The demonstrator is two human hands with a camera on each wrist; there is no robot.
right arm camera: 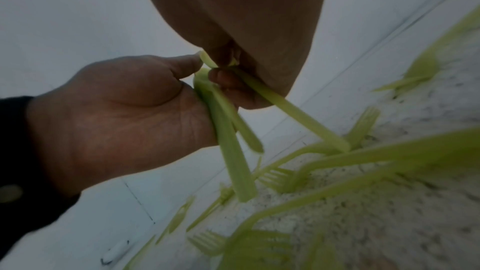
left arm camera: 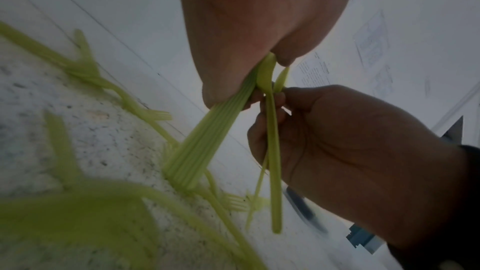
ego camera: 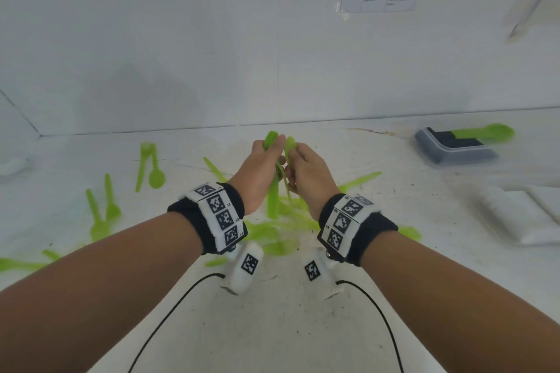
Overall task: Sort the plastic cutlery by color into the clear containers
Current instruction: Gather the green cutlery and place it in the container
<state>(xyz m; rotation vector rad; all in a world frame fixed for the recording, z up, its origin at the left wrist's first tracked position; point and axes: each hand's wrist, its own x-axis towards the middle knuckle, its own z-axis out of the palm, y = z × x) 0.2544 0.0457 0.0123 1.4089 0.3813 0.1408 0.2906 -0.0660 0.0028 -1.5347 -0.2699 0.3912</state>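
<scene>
Far left, loose green cutlery (ego camera: 100, 215) lies scattered over the white table (ego camera: 303, 327), with a fork and spoon pair (ego camera: 150, 165) further back and a denser heap (ego camera: 272, 233) under our wrists, none of it in a container. At centre our left hand (ego camera: 260, 172) grips a stacked bundle of green pieces (left arm camera: 192, 151) while our right hand (ego camera: 309, 174), touching it, pinches a couple of thin handles (left arm camera: 274, 151), both held above the heap. Far right, one clear container (ego camera: 454, 148) holds a few green pieces (ego camera: 488, 132); we judge the sort barely begun, most still to collect.
</scene>
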